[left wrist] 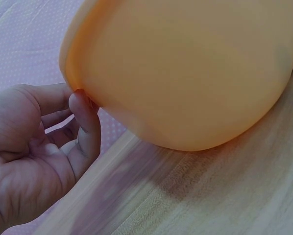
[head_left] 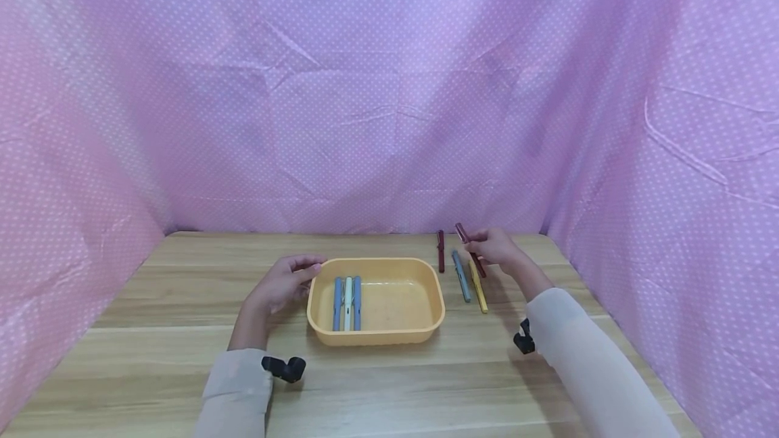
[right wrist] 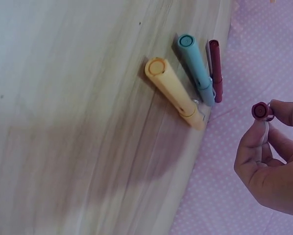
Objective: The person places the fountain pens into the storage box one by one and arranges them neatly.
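Head view: The tray (head_left: 389, 338) stands on the bench (head_left: 152, 357) near the centre of the frame. In its left part, three pens lie side by side: a blue pen (head_left: 337, 306), a pale pen (head_left: 348, 306) and a second blue pen (head_left: 357, 306). The left hand (head_left: 281, 285) is at the tray's upper-left corner. Right of centre, the right hand (head_left: 498, 249) pinches a red pen (head_left: 461, 231), slanted from upper left to lower right. Near it lie another red pen (head_left: 441, 252), a teal pen (head_left: 461, 277) and a yellow pen (head_left: 479, 293). Dotted pink cloth (head_left: 365, 120) fills the upper frame.

Left wrist view: The hand, at the left, pinches the tray's rim between thumb and fingers. The tray occupies the upper centre and right.

Right wrist view: At the right edge, thumb and fingers pinch the red pen, end towards the camera. It is apart from the three pens at upper centre, which lie on the bench.
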`<state>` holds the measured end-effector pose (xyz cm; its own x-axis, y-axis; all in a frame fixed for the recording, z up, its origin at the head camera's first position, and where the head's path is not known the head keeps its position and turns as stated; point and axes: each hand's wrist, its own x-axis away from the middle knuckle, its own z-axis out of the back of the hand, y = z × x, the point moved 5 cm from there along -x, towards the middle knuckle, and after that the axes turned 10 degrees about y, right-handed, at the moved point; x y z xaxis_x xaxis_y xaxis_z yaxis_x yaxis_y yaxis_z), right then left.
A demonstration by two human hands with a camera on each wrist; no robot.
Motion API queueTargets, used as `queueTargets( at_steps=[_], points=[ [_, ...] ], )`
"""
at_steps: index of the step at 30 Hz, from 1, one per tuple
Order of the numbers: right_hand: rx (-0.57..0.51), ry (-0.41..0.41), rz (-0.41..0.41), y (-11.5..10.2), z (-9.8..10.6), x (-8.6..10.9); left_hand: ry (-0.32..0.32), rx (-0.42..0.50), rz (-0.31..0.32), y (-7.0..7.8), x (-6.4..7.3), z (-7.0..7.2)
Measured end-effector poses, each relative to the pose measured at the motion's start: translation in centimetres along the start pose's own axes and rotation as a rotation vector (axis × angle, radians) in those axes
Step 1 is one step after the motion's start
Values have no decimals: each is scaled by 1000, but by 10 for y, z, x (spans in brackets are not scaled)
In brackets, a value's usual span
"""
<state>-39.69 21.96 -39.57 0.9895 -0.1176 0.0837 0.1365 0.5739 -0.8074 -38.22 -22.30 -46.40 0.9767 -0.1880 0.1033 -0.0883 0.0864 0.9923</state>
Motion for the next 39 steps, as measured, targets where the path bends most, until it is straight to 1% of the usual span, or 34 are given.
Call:
queueTargets(
  at_steps=[8,20,26,33,39],
  points=[
    [5,1,18,-10,-7,-1,3,-9,0,0,-6,1],
    [19,-25,73,-29,-20,3,-1,-3,-10,-3,-18,3],
    [-3,-34,98,-37,-28,1,1,-1,-9,-4,-22,4],
    [-14,-58,108,-50,-37,5,-3,8,-4,-5,-26,5],
    [-12,-60,101,-55,-43,10,-3,6,-7,-4,-25,5]
  ],
)
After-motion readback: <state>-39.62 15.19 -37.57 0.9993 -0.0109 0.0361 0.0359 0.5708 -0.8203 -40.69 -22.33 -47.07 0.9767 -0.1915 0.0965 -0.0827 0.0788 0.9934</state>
